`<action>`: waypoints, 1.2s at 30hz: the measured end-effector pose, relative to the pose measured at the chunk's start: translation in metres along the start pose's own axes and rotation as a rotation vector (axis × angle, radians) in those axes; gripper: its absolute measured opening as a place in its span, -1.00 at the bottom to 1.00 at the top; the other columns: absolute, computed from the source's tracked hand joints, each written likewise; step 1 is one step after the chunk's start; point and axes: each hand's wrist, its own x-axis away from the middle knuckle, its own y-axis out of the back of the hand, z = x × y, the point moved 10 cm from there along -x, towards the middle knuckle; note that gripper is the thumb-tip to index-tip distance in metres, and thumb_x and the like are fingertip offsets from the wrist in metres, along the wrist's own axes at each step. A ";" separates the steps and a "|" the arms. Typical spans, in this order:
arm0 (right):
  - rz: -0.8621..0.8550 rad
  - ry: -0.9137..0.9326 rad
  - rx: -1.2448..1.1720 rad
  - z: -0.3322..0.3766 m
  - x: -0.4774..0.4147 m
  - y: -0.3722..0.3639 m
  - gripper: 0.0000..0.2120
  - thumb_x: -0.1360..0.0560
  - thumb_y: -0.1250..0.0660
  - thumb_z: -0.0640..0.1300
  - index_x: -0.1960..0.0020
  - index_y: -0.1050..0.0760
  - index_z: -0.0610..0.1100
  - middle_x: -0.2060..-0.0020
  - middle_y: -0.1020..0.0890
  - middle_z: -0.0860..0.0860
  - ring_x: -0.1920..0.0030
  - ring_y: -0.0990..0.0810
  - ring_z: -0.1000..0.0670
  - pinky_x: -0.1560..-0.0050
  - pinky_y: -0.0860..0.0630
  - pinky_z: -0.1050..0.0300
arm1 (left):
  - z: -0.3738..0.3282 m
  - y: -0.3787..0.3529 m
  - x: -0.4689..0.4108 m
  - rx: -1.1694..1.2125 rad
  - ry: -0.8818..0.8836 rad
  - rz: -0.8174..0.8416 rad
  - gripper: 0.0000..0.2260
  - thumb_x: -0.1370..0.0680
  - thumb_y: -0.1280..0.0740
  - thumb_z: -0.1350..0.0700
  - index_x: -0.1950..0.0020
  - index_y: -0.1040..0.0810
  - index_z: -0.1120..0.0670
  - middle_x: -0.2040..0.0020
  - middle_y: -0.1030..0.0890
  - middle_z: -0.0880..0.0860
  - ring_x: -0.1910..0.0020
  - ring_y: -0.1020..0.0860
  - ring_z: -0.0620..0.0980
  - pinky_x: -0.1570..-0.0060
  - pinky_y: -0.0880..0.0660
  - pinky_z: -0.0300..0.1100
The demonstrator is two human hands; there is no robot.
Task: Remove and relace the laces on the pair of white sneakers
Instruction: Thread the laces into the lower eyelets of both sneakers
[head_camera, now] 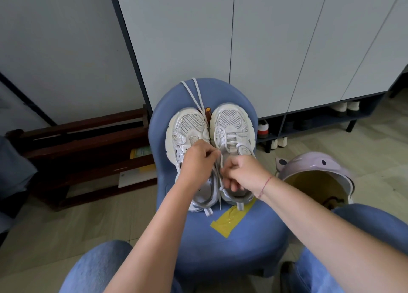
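Pinching one lace point(220, 163), the left hand point(198, 160) and right hand point(245, 173) hover over the right sneaker point(231, 122). A sharp tug could jam it in an eyelet or drag that sneaker sideways

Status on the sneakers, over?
Left hand, right hand pinching lace at right sneaker. Left sneaker unlaced; loose lace on chair. Nothing blocking.

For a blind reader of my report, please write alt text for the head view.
The left hand and right hand pinch the lace of the right sneaker on a blue chair. The left sneaker beside it looks unlaced; a loose lace lies beyond the toes.
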 end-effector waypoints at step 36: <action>-0.010 0.065 0.042 0.012 0.010 0.036 -0.82 -0.58 -0.25 -0.16 0.14 -0.56 -0.16 0.45 -0.57 -0.02 0.58 -0.44 0.13 0.60 -0.25 0.35 | 0.004 -0.001 0.000 0.026 0.028 -0.023 -0.86 -0.57 -0.40 0.13 0.19 -0.58 0.08 0.11 -0.57 0.04 0.31 -0.44 -0.20 0.33 -0.30 -0.45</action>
